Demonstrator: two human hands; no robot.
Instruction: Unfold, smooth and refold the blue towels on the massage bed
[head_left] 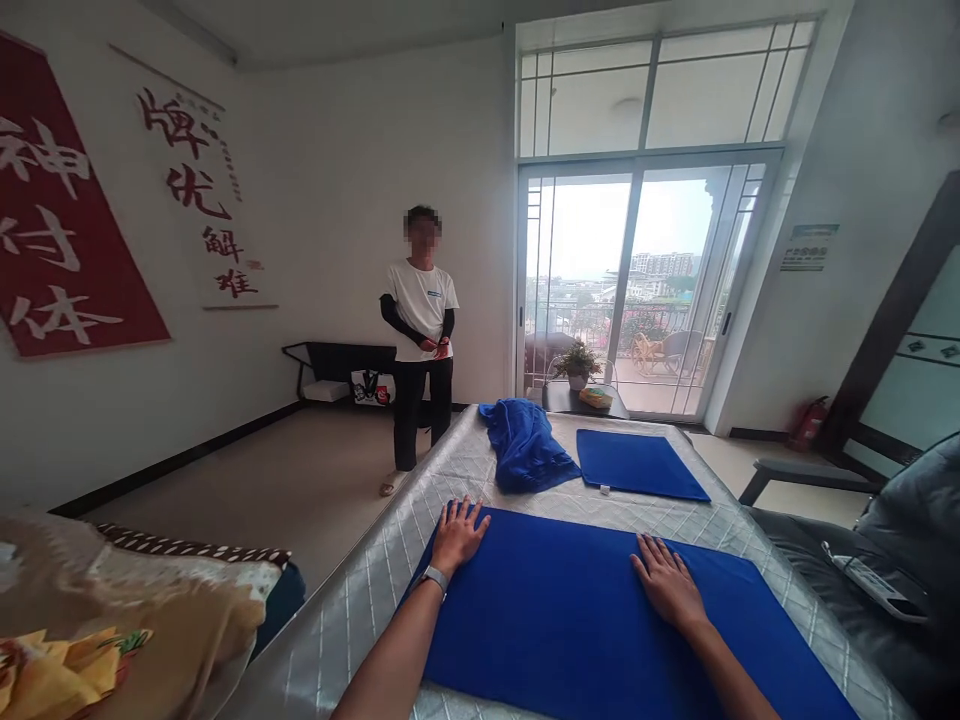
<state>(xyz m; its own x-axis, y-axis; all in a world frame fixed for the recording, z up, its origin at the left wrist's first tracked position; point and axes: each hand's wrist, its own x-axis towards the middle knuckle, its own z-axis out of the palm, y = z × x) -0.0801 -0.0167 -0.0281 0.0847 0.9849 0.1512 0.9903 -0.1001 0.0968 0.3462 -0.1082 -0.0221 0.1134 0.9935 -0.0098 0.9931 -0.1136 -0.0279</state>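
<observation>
A large blue cloth (pixel 570 610) lies spread flat on a silver quilted mattress (pixel 450 470) in front of me. My left hand (pixel 456 535) rests flat on the cloth's far left corner, fingers stretched out. My right hand (pixel 667 580) lies flat on the cloth toward its right side, fingers spread as well. Neither hand holds anything. A watch sits on my left wrist. Farther back on the mattress lie a crumpled blue cloth (pixel 525 445) and a smaller flat folded blue cloth (pixel 637 465).
A person (pixel 418 350) in a white shirt stands at the mattress's far left corner. Beyond are a small table with a potted plant (pixel 576 365) and glass balcony doors (pixel 630 290). A dark chair (pixel 885 570) stands right, bedding (pixel 127 610) left.
</observation>
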